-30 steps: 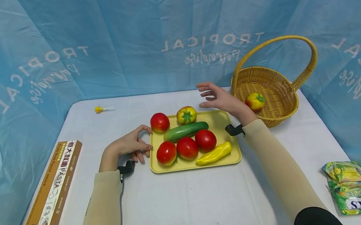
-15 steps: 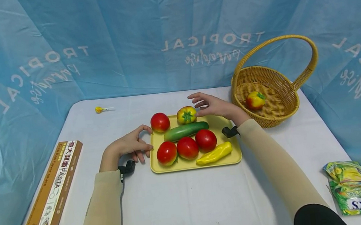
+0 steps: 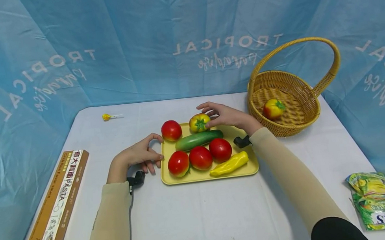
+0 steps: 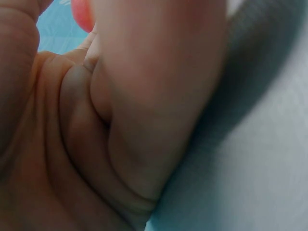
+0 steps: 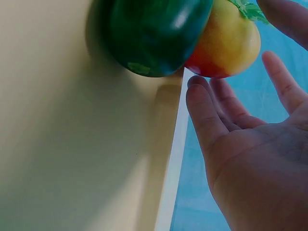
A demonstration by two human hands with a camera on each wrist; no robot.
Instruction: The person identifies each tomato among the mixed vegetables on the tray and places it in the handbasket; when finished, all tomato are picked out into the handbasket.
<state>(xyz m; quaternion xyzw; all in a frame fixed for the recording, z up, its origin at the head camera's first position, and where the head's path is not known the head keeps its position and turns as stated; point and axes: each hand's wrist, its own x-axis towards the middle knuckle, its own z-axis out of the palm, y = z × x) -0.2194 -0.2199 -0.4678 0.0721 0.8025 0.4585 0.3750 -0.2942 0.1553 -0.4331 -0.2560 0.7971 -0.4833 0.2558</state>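
My left hand point(image 3: 137, 154) holds the left edge of a yellow tray point(image 3: 206, 179), its thumb and index finger curled at the rim. In the left wrist view its bent fingers fill most of the frame. At the tray's far side sits a yellow-and-red bell pepper point(image 3: 198, 123) with a green top. My right hand point(image 3: 225, 115) spreads around that pepper's right side, fingers behind and thumb in front. The right wrist view has the fingertips point(image 5: 197, 86) right at the pepper's underside. Beside it lies a green cucumber point(image 3: 198, 139).
Several tomatoes point(image 3: 200, 158) and a long yellow pepper point(image 3: 229, 163) share the tray. A wicker basket point(image 3: 300, 111) with a tall handle, at back right, contains another bell pepper point(image 3: 273, 108). A pasta box point(image 3: 57, 202), a lollipop point(image 3: 107, 117) and a green FOX'S bag point(image 3: 382, 203) lie around.
My right hand has moved left and slightly down, away from the basket's side and up to the bell pepper on the tray. The left hand has stayed at the tray's edge.
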